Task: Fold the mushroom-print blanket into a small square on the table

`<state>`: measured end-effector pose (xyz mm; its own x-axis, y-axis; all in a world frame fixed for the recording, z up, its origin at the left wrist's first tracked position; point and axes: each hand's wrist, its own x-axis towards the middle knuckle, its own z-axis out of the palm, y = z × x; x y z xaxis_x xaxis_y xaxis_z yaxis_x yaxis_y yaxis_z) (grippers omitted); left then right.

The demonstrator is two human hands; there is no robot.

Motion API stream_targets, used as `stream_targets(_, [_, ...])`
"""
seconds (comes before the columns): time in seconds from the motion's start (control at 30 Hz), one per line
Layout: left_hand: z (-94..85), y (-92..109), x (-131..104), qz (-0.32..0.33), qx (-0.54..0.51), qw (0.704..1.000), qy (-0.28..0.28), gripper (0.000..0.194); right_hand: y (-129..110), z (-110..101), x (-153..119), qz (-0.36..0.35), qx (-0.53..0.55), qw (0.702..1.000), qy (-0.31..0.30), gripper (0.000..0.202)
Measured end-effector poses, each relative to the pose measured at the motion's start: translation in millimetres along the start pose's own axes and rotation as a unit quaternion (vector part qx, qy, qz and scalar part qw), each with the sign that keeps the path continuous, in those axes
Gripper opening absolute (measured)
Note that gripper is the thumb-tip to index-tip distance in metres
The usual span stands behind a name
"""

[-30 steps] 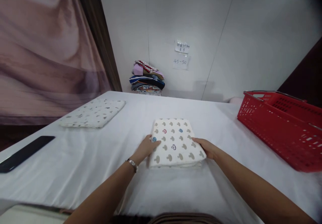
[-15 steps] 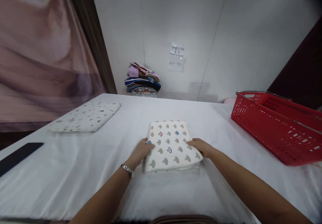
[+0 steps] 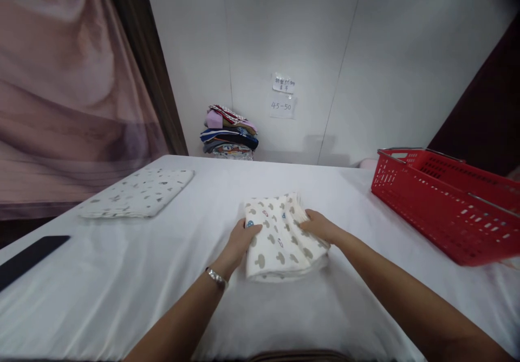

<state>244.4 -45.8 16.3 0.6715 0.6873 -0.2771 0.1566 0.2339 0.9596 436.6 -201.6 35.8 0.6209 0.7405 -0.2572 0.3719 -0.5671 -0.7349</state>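
Observation:
A folded white cloth (image 3: 273,243) with a mushroom print lies in front of me, its surface buckled and its right side bunched. My left hand (image 3: 240,241) grips its left edge, thumb on top and the other fingers hidden beneath. On the opposite side, my right hand (image 3: 319,226) pinches the right edge, where several layers show. A silver bracelet (image 3: 217,278) circles my left wrist.
Another folded printed cloth (image 3: 142,191) lies at the far left, with a flat black object (image 3: 30,256) nearer. To the right stands a red basket (image 3: 442,205). A pile of folded fabrics (image 3: 229,134) rises behind the white-covered table (image 3: 154,275), below paper signs (image 3: 283,96).
The mushroom-print cloth has gone from flat to buckled, its right side pushed inward. My left hand has moved slightly right, and my right hand slightly up and left.

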Motion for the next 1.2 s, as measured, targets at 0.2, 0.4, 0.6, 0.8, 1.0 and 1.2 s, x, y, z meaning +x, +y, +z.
stream_targets(0.2, [44.7,-7.8,-18.9,0.12,0.132,0.984,0.02,0.054,-31.5,11.2,-24.3,-0.104,-0.349,0.929,0.066,0.032])
stream_targets(0.4, [64.8,-21.9,-26.8,0.141,0.073,0.986,-0.058,0.053,-25.3,27.8,-45.9,-0.112,-0.377,0.915,0.088,0.031])
stream_targets(0.6, [64.6,-22.2,-25.8,0.104,0.045,0.989,-0.093,0.048,-18.7,22.7,-54.5,-0.122,-0.297,0.943,0.083,0.022])
stream_targets(0.8, [65.8,-7.4,-37.0,0.073,0.016,0.989,-0.128,0.052,-24.2,19.0,-61.8,-0.116,-0.206,0.97,0.055,0.046])
stream_targets(1.0, [63.1,9.8,-45.9,0.012,-0.024,0.974,-0.225,0.061,-17.9,7.2,-63.4,-0.121,-0.169,0.978,0.027,0.058])
stream_targets(1.2, [65.1,16.9,-47.6,-0.011,-0.061,0.956,-0.286,0.063,-11.4,-1.0,-65.8,-0.111,-0.191,0.975,0.02,0.068])
